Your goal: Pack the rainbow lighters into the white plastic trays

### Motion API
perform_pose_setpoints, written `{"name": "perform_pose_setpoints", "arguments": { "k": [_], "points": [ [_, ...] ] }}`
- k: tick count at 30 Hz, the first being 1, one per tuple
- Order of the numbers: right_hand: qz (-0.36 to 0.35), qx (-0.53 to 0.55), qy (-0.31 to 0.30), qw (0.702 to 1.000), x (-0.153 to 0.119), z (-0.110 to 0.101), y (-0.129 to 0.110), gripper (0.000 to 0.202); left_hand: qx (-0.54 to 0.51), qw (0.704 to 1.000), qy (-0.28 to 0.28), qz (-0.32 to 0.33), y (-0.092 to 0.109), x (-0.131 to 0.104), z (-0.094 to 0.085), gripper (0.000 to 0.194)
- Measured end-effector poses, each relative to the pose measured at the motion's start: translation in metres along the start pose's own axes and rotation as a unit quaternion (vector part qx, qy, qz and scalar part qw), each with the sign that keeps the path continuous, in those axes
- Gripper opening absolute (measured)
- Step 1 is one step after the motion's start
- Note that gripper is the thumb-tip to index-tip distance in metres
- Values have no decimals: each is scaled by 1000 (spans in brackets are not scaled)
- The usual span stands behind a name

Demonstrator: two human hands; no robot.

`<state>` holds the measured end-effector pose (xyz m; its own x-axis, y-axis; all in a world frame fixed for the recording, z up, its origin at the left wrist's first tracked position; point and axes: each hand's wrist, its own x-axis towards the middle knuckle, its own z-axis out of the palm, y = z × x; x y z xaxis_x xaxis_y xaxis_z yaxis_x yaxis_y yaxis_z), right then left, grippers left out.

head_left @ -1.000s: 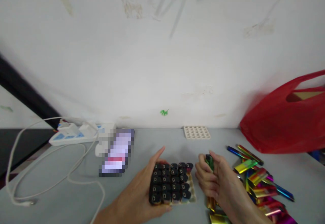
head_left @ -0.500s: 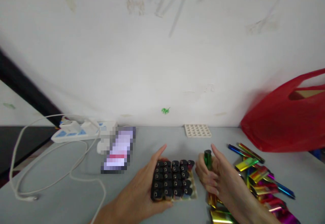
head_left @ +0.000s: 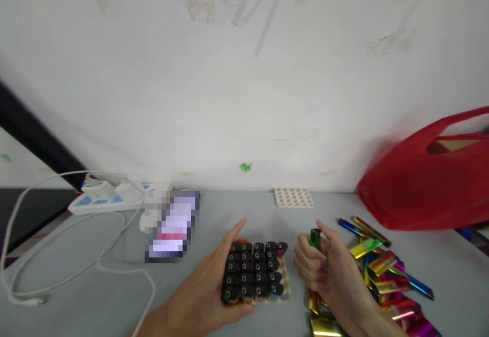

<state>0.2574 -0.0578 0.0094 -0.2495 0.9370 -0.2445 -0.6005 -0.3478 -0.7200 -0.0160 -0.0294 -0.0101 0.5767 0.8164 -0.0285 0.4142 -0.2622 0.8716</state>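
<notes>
My left hand [head_left: 206, 281] is closed round the left side of a white grid tray [head_left: 286, 282]. Rows of black-topped lighters [head_left: 254, 273] stand upright in it, and a few cells along its right side have no lighter. Just right of the tray, my right hand [head_left: 324, 263] is closed round a green lighter [head_left: 315, 237]. Its dark top sticks out above the curled fingers, with the thumb raised beside it. The lower part of that lighter is hidden in the hand.
Shiny coloured metallic pieces [head_left: 385, 265] lie heaped at the right. Another white grid tray [head_left: 293, 198] lies near the wall. A red bag [head_left: 420, 184] stands at the back right. On the left are a phone [head_left: 173, 227], a power strip [head_left: 110, 202] and a looping white cable [head_left: 99, 263].
The view has shifted slightly, so most things sit a little further left. The green lighter sits lower in my right hand, with less of it showing. My left hand keeps its hold.
</notes>
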Motion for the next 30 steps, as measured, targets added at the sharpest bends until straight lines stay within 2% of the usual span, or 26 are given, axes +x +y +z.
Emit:
{"name": "perform_pose_setpoints", "arguments": {
  "k": [15,21,26,30],
  "points": [
    [-20,10,8,1000,-4,3,2,63,12,1000,-8,-8,-2,1,1,132],
    [-30,-32,53,998,-4,9,2,59,8,1000,-11,-11,2,0,-1,131],
    [-93,-107,97,985,-6,13,7,46,12,1000,-18,-9,3,0,-2,132],
    [-167,-224,102,955,-6,12,7,37,13,1000,-16,0,8,0,-2,129]
  ]
}}
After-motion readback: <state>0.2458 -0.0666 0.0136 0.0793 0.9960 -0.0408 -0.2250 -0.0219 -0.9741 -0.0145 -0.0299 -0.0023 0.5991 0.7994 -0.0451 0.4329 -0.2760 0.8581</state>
